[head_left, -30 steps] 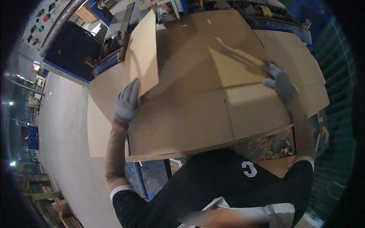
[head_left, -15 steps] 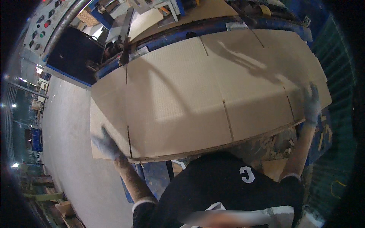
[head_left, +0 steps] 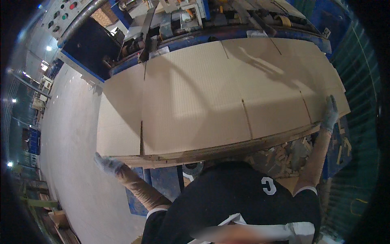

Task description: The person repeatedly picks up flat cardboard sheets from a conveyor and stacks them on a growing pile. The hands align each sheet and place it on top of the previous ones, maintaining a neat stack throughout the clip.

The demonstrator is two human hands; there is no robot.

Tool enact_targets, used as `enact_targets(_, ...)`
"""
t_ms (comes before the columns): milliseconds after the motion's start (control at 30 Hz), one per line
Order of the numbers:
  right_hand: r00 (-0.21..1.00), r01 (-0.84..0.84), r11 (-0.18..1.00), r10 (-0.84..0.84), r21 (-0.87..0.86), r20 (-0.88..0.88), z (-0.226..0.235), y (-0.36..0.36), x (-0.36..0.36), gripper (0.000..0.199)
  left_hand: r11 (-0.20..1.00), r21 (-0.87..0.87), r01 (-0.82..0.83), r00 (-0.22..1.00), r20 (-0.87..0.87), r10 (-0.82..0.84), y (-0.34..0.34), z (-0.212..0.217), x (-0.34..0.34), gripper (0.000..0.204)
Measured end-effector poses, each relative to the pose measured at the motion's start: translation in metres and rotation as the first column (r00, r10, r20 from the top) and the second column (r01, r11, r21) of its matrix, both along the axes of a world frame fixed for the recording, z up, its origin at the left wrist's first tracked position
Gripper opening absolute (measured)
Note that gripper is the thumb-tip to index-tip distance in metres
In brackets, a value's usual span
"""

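Note:
A stack of brown slotted cardboard sheets (head_left: 195,110) lies in front of me, its layered near edge facing my body and its far edge against the machine's blue bar. My left hand (head_left: 108,164), in a grey glove, is at the stack's near left corner with its fingers stretched out. At the right end, my gloved right hand (head_left: 331,114) rests along the near right corner, fingers extended and pointing away from me. Dark slots cut into the top sheet from its near and far edges. The undersides of both hands are hidden.
Beyond the stack stands a machine with a blue bar (head_left: 191,42), and a control panel (head_left: 64,15) with coloured buttons is at the far left. Cardboard scraps (head_left: 286,156) lie below the near edge. A green corrugated wall (head_left: 357,134) rises at right; grey floor (head_left: 67,134) stretches left.
My left hand has slid off the top sheet to the near left corner; my right hand has come slightly nearer. More of the stack's layered edge shows. The sheet inside the machine is out of sight.

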State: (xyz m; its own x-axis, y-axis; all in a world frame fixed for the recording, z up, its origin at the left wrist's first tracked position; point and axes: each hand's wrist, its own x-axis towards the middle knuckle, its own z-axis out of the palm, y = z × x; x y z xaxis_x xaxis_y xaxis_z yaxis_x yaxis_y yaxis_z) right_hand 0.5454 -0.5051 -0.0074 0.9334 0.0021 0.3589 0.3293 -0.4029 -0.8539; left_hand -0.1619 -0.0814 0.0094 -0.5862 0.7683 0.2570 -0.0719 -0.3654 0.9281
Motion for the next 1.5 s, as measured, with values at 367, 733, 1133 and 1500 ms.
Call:
enact_targets(367,0.981,0.160,0.984,-0.168,0.085,0.100,-0.035,-0.014,-0.011,0.048,0.881,0.092,0.465,0.712,-0.631,-0.310,0.071,0.074,-0.031,0.043)
enact_targets(733,0.959,-0.282,0.720,0.240,0.634,0.154,0.087,0.020,-0.070,0.038,0.747,0.034,0.664,0.748,-0.050,-0.662,0.013,0.056,0.015,0.049)
enact_targets(1133,0.359,-0.633,0.365,0.920,-0.683,0.159,0.035,0.024,-0.192,0.045,0.590,-0.200,0.782,-0.102,-0.975,-0.197,-0.089,0.027,0.134,0.064)
enact_targets(1500,0.333,-0.501,0.238,0.940,-0.832,0.069,0.039,0.061,-0.153,0.043,0.476,-0.374,0.796,-0.448,-0.893,0.047,-0.053,0.026,0.167,0.051)
